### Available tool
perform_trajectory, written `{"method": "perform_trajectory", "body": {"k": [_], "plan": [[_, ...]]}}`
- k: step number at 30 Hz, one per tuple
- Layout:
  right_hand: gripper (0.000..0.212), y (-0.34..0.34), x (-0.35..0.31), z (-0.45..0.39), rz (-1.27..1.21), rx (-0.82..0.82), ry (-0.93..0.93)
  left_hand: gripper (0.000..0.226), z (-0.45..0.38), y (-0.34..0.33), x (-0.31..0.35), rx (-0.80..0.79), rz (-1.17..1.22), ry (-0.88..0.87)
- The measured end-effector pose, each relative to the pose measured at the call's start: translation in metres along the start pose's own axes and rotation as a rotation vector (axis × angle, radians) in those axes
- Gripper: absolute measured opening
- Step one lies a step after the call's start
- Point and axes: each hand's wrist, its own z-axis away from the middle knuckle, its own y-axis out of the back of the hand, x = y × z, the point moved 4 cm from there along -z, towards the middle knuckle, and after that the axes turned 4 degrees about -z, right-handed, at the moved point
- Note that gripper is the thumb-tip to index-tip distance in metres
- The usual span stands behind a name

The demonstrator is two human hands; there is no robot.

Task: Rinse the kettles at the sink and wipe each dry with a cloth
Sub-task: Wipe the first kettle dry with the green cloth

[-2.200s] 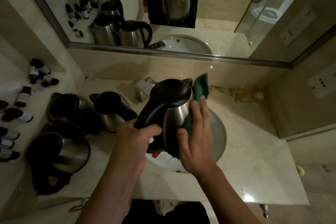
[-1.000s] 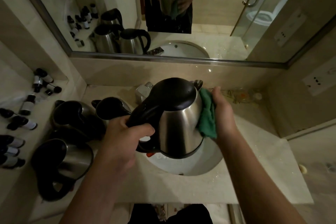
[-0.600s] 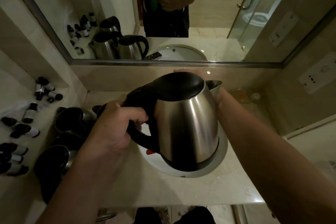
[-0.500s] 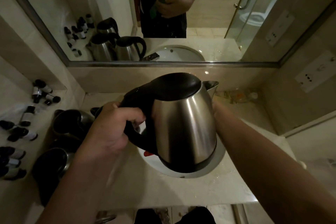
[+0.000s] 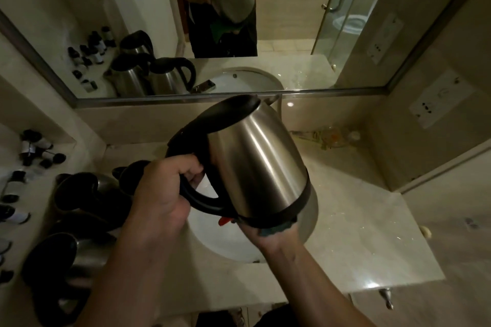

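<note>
A steel kettle with a black lid and handle is held tilted above the white sink, its spout pointing away toward the mirror. My left hand grips its black handle. My right hand is cupped under the kettle's black base, pressing a green cloth against the bottom; only an edge of the cloth shows. Three more kettles stand on the counter at the left, the nearest one at the front.
Several small dark bottles lie on the left ledge. A mirror runs along the back wall. A marble counter spreads to the right of the sink, with a clear wrapped item at its back.
My right hand with the green cloth moved from the kettle's far side down to under its base. The kettle tipped further, its base swinging toward me.
</note>
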Motion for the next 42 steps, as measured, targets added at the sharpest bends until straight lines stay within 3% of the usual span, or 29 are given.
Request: {"method": "perform_trajectory", "body": {"k": [2,5,7,9,11,13,17,20,23,27,29,34,38,42], "plan": [[0.076,-0.007,0.009,0.013,-0.005,-0.128,0.004,0.007,0.000,-0.007,0.002,0.014,-0.016,-0.037],[0.083,-0.012,0.014,0.030,-0.015,-0.228,-0.001,0.053,0.005,-0.015,0.007,0.053,-0.094,-0.090],[0.078,-0.009,0.010,0.035,-0.030,-0.254,0.038,0.056,0.012,-0.020,0.009,0.090,-0.145,-0.134],[0.064,-0.006,0.002,0.039,-0.066,-0.229,0.147,0.043,0.017,-0.021,0.007,0.123,-0.183,-0.180],[0.043,-0.010,-0.017,0.042,-0.059,-0.234,0.327,0.006,0.020,-0.024,0.003,0.133,-0.199,-0.179],[0.031,-0.021,-0.045,0.041,0.116,-0.210,0.519,0.022,0.021,-0.025,-0.002,0.123,-0.195,-0.167],[0.035,-0.061,-0.080,0.041,0.704,-0.145,0.889,0.028,0.027,-0.044,-0.005,0.076,-0.220,-0.222],[0.027,-0.085,-0.091,0.053,0.873,-0.219,1.095,0.042,0.024,-0.060,-0.015,0.066,-0.267,-0.217],[0.040,-0.086,-0.094,0.061,1.133,-0.179,1.286,0.039,0.010,-0.073,-0.033,0.086,-0.249,-0.118],[0.059,-0.044,-0.099,0.047,1.558,-0.175,1.592,0.018,-0.016,-0.098,-0.063,0.046,-0.281,-0.012],[0.065,-0.019,-0.119,0.034,1.629,-0.138,1.549,0.022,-0.028,-0.117,-0.082,-0.008,-0.345,0.005],[0.065,0.029,-0.179,0.011,1.443,0.088,1.281,0.049,-0.056,-0.169,-0.144,-0.118,-0.449,0.107],[0.066,0.049,-0.225,-0.002,1.444,0.230,1.226,0.054,-0.076,-0.204,-0.192,-0.159,-0.465,0.181],[0.065,0.063,-0.270,-0.015,1.444,0.316,1.223,0.064,-0.100,-0.236,-0.228,-0.185,-0.494,0.132]]}}
